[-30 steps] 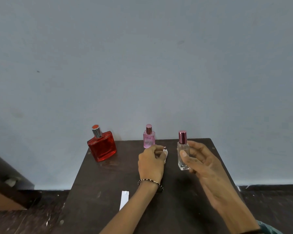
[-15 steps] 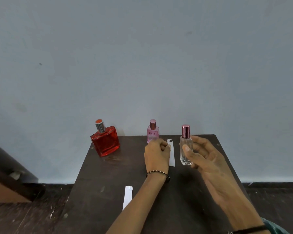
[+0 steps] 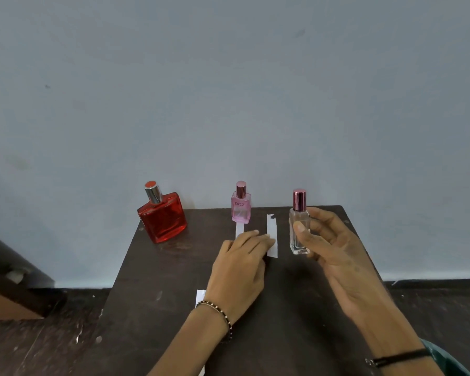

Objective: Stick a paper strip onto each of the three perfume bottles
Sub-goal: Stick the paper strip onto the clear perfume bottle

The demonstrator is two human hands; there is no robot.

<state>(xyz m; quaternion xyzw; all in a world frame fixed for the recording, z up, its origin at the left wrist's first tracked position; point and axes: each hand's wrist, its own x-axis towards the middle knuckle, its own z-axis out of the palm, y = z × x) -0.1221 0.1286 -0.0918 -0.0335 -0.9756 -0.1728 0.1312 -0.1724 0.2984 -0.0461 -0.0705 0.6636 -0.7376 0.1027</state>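
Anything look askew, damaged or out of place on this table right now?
Two small things. The red bottle sits right at the far left corner of the table and looks tilted, though the wide lens may cause that. The paper strip touched by the left hand has a ragged, dark-marked top end. Nothing spilled.

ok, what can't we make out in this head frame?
Head view throughout.
Left hand overlaps the long white paper strip; pinching or pressing, cannot tell.
Second white strip below the pink glass bottle: lower part hidden by that hand.
Third white strip: mostly behind the left wrist.
Clear glass bottle: back hidden by the right hand.
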